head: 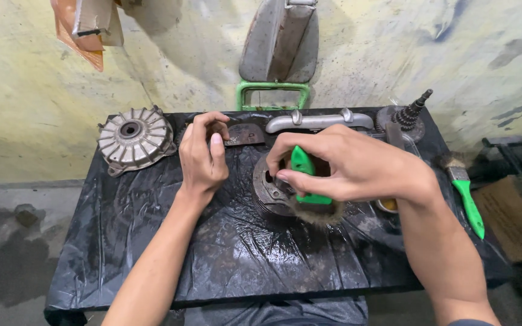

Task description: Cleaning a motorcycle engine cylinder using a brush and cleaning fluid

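Head view, looking down on a low table [152, 265] covered in black plastic sheeting, set against a stained yellowish wall.

We see the right hand [345, 163] closed around a green-handled brush [309, 181], thumb and fingers wrapped over the handle. The brush's worn bristles point down at the near edge of a dark round metal part [271, 192], which lies near the middle of the table; the brush touches or nearly touches it, and we cannot tell which.

The left hand [203, 154] is closed as well, its fingers curled and the thumb upright. Its fingertips pinch the end of a small dark flat piece [244, 134] lying just behind the round part. How firmly it grips we cannot tell.

To the left, well apart from both hands, we see a grey finned metal cover [134, 140] with a round centre hole. Along the rear edge lies a curved grey metal bar [318, 121]; at the rear right corner stands a stack of gears on a shaft [411, 115], tilted. A second brush with a green handle [467, 202] rests on the right edge of the table, untouched. Behind the table a grey seat-like object [280, 42] leans on the wall above a green metal frame [272, 93]. A brown cardboard box [515, 217] sits at far right.
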